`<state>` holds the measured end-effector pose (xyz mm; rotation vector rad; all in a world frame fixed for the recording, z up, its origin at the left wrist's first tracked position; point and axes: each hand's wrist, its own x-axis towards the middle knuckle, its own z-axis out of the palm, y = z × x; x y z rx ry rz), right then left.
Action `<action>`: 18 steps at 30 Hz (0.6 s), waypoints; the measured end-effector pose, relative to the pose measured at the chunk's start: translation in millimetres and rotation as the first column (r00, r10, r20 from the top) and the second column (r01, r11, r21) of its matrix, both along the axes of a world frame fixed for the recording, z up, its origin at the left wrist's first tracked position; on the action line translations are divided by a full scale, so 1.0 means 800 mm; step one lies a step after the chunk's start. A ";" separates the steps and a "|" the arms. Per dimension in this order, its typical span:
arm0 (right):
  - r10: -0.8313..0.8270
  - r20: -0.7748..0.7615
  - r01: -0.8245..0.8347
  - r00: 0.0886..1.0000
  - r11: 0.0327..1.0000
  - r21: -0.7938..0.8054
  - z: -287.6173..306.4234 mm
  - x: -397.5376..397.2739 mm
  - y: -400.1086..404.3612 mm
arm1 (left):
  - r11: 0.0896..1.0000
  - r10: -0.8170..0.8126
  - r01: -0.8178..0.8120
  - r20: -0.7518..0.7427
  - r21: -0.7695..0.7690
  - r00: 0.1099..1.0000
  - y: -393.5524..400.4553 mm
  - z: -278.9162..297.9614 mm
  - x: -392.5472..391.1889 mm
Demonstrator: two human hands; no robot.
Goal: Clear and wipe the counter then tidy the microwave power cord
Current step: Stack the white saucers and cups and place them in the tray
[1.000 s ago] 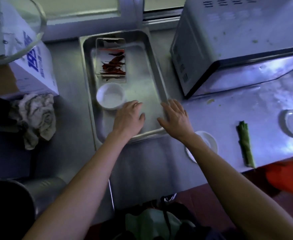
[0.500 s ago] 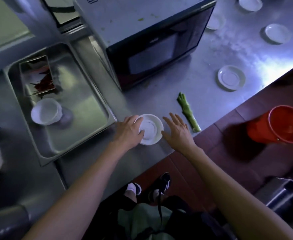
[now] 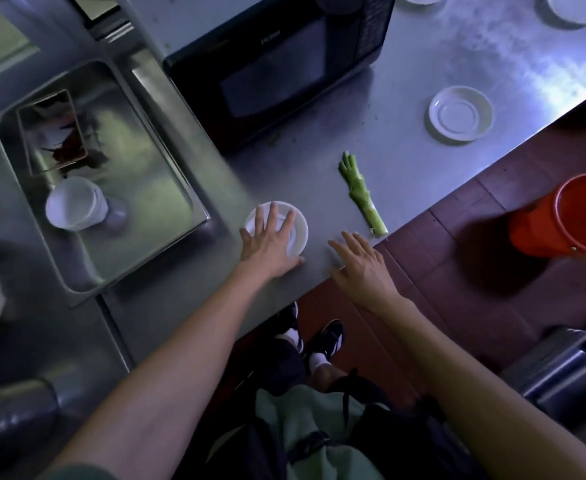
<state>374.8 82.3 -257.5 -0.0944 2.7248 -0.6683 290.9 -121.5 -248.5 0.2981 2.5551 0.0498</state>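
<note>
Head view is looking down on a steel worktop (image 3: 405, 64) where a black microwave (image 3: 277, 67) is standing; small pale lettering on its door frame is showing but is too blurred to read, and its top is cut off by the frame edge. No power cord is making itself out in this view.

Left hand (image 3: 270, 240) is lying flat on a small white saucer (image 3: 296, 233) near the worktop's front edge, fingers (image 3: 272, 216) spread and released across it, covering most of the dish. Right hand (image 3: 362, 263) is hovering just beside it at the edge, fingers loose and apart, grasping nothing.

Between that hand and the microwave a green vegetable stalk (image 3: 362, 194) is lying on the bare metal. Another white saucer (image 3: 461, 114) is sitting well apart to the right, and two more are being clipped by the top edge.

To the left a steel tray (image 3: 166, 188) is holding a white cup (image 3: 71, 204) tipped on its side and a small rectangular dish (image 3: 52, 131) with dark red pieces, too smeared to identify. On the floor, an orange bucket (image 3: 568, 216) is standing, partly cut off.
</note>
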 end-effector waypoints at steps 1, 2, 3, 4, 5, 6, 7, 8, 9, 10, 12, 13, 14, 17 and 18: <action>0.007 0.006 -0.007 1.000 1.000 0.000 0.000 -0.002 -0.001 | 1.000 0.000 0.000 -0.002 0.000 1.000 0.001 -0.001 -0.003; 0.012 0.008 -0.012 1.000 1.000 -0.001 -0.001 -0.004 -0.002 | 1.000 0.001 -0.001 0.001 0.002 1.000 0.001 -0.003 -0.006; 0.014 0.009 -0.014 1.000 1.000 -0.004 -0.001 -0.007 -0.003 | 1.000 0.002 -0.002 0.006 0.005 1.000 0.001 -0.005 -0.010; 0.014 0.006 -0.014 1.000 1.000 -0.011 -0.001 -0.010 -0.004 | 1.000 0.001 -0.001 0.012 0.006 1.000 0.001 -0.007 -0.014; 0.015 -0.002 -0.015 1.000 1.000 -0.016 0.001 -0.013 -0.004 | 1.000 -0.001 0.001 0.018 0.004 1.000 0.001 -0.010 -0.019; 0.020 -0.010 -0.021 1.000 1.000 -0.016 0.002 -0.018 -0.003 | 1.000 -0.006 0.006 0.025 0.000 1.000 0.001 -0.012 -0.023; 0.030 -0.017 -0.030 0.999 1.000 -0.008 0.004 -0.023 -0.002 | 1.000 -0.013 0.013 0.030 -0.005 0.999 0.002 -0.014 -0.028; 0.041 -0.019 -0.040 0.999 0.999 0.001 0.005 -0.028 0.000 | 1.000 -0.021 0.021 0.030 -0.008 0.999 0.003 -0.016 -0.032; 0.048 -0.015 -0.048 0.999 0.999 0.007 0.006 -0.035 0.002 | 1.000 -0.028 0.028 0.020 -0.005 0.999 0.004 -0.017 -0.035; 0.050 -0.006 -0.050 0.999 0.999 0.010 0.007 -0.043 0.005 | 1.000 -0.031 0.031 0.000 0.001 1.000 0.005 -0.018 -0.039; 0.051 -0.012 -0.051 0.999 0.999 0.014 0.008 -0.062 0.009 | 0.999 -0.024 0.025 -0.039 0.024 0.999 0.005 -0.019 -0.048; 0.053 -0.025 -0.052 0.998 0.998 0.020 0.009 -0.073 0.012 | 0.999 -0.018 0.020 -0.050 0.039 0.999 0.005 -0.018 -0.053; 0.049 -0.029 -0.049 0.998 0.998 0.026 0.012 -0.086 0.014 | 0.998 -0.016 0.019 -0.058 0.052 0.998 0.006 -0.017 -0.059; 0.022 -0.018 -0.021 1.000 0.999 0.045 0.023 -0.124 0.021 | 0.996 -0.053 0.060 -0.085 0.073 0.995 0.012 -0.006 -0.079; 0.019 -0.020 -0.018 1.000 0.998 0.057 0.026 -0.136 0.024 | 0.994 -0.068 0.075 -0.087 0.085 0.994 0.016 -0.001 -0.085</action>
